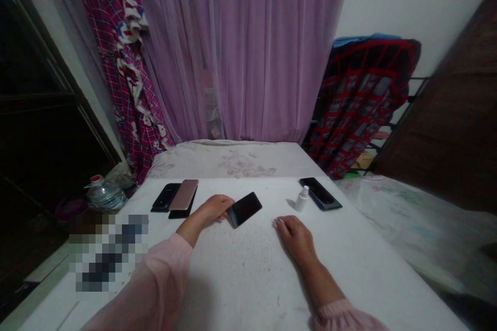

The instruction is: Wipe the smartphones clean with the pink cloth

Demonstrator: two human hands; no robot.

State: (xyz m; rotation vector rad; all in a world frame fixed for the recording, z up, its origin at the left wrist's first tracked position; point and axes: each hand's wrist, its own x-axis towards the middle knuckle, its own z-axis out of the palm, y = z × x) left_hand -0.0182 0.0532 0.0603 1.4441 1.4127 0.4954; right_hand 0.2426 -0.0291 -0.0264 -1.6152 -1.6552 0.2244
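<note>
My left hand [217, 208] grips the left end of a smartphone [245, 210], thumb on top. The phone's dark screen faces up and it lies slanted, at or just above the white tabletop. My right hand [295, 236] rests on the table to the right of the phone, its fingers curled together. Something pale shows at those fingertips, too small to name. Beyond that hand stands a small white bottle [302, 199], upright and capped.
At the left lie a black phone [165, 197] and a rose-gold phone [184, 195] resting over another dark item. A dark phone [319, 192] lies on a dark flat piece at the right. A large water bottle [105, 194] stands beyond the table's left edge. Purple curtains [264, 51] hang behind.
</note>
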